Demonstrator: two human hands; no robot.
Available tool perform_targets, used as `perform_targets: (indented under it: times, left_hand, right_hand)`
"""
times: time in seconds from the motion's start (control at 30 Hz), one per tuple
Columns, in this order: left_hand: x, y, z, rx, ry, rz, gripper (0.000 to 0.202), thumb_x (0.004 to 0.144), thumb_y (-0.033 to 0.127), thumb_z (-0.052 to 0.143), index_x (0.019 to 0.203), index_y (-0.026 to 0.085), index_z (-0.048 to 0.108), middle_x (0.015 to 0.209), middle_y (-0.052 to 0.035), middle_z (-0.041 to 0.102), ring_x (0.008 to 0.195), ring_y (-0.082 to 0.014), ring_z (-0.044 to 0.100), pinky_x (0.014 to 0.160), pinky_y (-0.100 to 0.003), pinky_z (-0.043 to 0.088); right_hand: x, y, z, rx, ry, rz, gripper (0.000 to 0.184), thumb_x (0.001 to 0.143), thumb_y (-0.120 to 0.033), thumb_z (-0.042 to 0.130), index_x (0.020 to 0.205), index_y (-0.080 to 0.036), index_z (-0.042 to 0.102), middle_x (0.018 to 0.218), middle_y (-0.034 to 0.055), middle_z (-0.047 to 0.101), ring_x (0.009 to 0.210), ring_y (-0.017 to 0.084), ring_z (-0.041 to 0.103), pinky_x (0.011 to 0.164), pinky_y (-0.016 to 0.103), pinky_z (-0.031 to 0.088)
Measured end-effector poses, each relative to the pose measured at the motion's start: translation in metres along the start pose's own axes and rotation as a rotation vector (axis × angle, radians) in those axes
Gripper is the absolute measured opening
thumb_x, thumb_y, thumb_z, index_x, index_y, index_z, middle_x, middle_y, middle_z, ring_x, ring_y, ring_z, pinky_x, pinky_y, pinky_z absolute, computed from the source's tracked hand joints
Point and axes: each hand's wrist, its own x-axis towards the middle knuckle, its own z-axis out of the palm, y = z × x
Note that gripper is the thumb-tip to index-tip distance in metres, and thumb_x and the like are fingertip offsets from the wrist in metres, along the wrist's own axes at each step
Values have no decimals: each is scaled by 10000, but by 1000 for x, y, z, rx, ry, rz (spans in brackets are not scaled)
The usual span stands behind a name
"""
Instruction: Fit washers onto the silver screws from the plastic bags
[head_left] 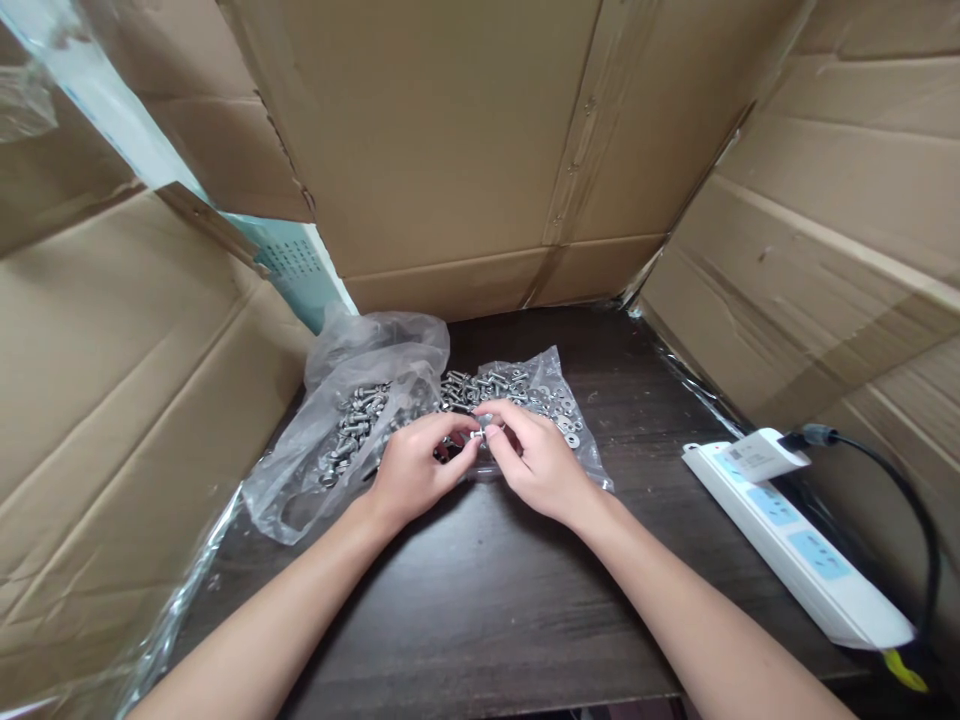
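Observation:
A small silvery bolt (477, 434) is pinched between the fingertips of my left hand (420, 455). From the other side, the thumb and forefinger of my right hand (536, 455) close on the same bolt's end; whether a washer or nut sits there is too small to tell. Just beyond my hands, loose bolts (491, 383) and flat washers (564, 425) lie on a clear plastic bag (592, 462). To the left, a second, crumpled clear bag (281, 490) holds many assembled-looking bolts (364, 410). My fingers partly cover the metal pieces behind them.
Dark wooden tabletop (465, 610) lies under everything. Cardboard walls (450, 130) rise at the back and both sides. On the right, a white power strip (795, 560) bears a plugged-in white adapter (765, 455) and a black cable (919, 490).

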Motion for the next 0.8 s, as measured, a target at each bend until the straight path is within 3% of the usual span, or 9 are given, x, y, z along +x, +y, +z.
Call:
perform_targets:
  times: [0.2, 0.37, 0.6, 0.8]
  left_hand:
    - [1, -1, -1, 7, 6, -4, 104, 914, 172, 676, 1014, 184, 703, 902, -17, 766, 750, -150, 707, 692, -240, 554]
    - [1, 0, -1, 0, 3, -1, 100, 921, 173, 674, 1017, 180, 701, 904, -12, 765, 741, -139, 702, 682, -229, 552]
    - [2, 0, -1, 15, 23, 7, 90, 913, 163, 662, 996, 174, 696, 879, -16, 764, 714, -136, 699, 657, -219, 556]
    - [2, -1, -1, 20, 6, 21, 92, 923, 186, 660, 1006, 172, 698, 880, -22, 763, 716, -141, 701, 668, -230, 565]
  right_hand:
    - [-1, 0, -1, -8, 34, -61, 489, 825, -93, 565, 1293, -236, 560, 1135, 62, 628, 840, 170, 611, 789, 317, 538]
    - [-2, 0, -1, -4, 14, -14, 395, 897, -156, 553, 1282, -245, 571, 1051, 42, 665, 830, 173, 634, 751, 309, 520]
    - [-2, -2, -3, 12, -93, 78, 362, 934, -219, 544, 1293, -259, 552, 855, -16, 676, 666, 150, 607, 663, 295, 478]
    - [-2, -2, -2, -16, -45, 58, 353, 924, -216, 561, 1275, -256, 568, 991, 24, 693, 713, 161, 621, 689, 318, 502]
